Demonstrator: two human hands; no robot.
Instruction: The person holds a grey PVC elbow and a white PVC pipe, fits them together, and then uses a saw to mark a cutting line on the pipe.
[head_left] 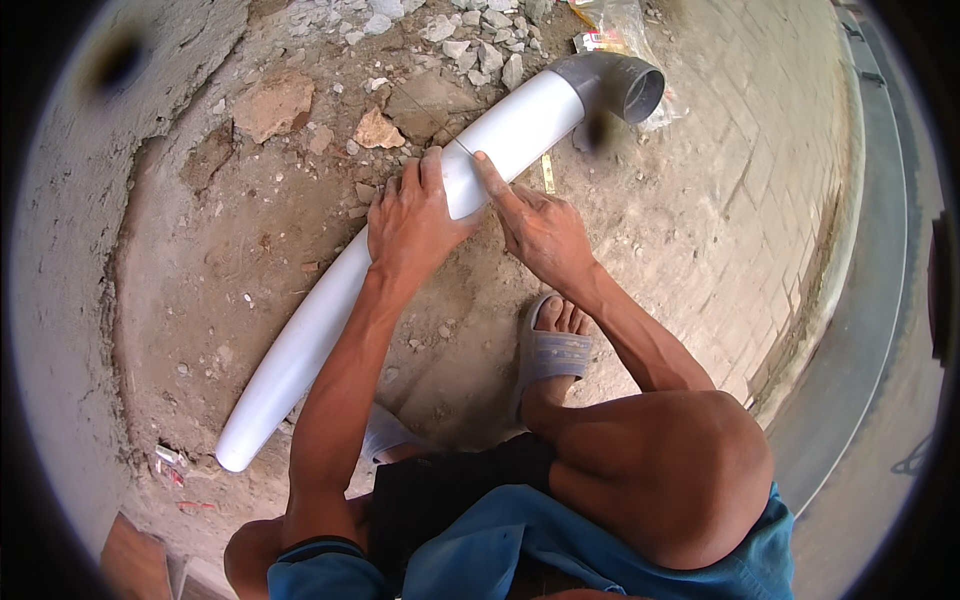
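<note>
Two contacts to report, both on the upper half of a long, smooth, white plastic pipe [315,340]. Found left hand [415,215] closed part-way round the pipe, fingertips over the far side, thumb toward the near side. Found right hand [548,225] with index finger stretched out, tip touching the pipe just beside the left fingertips, other fingers curled; cannot tell of anything inside the curl. Noted between the two sets of fingertips: a thin dark line [464,148], whether mark or wire not clear.

Traced pipe aslant over dusty earth, down and left from the left fingers, up and right past the right fingertip. Judged hollow, light for its length, stiff; likely to roll, slippery under dusty skin, liable to crack on a hard knock. Best gripped round the barrel near the left fingers, with a second hold farther down for balance.

Logged near the right knuckles: a small, flat, yellow strip [548,174]. Logged above the left fingers: a rough, orange-brown chunk [378,130]. Logged beyond the right fingertip: a dark grey, open-mouthed plastic elbow [605,85] at the pipe's end; not advised as sole handhold, given possible play at the joint. Logged farthest above the fingers: broken grey stones [480,45].
</note>
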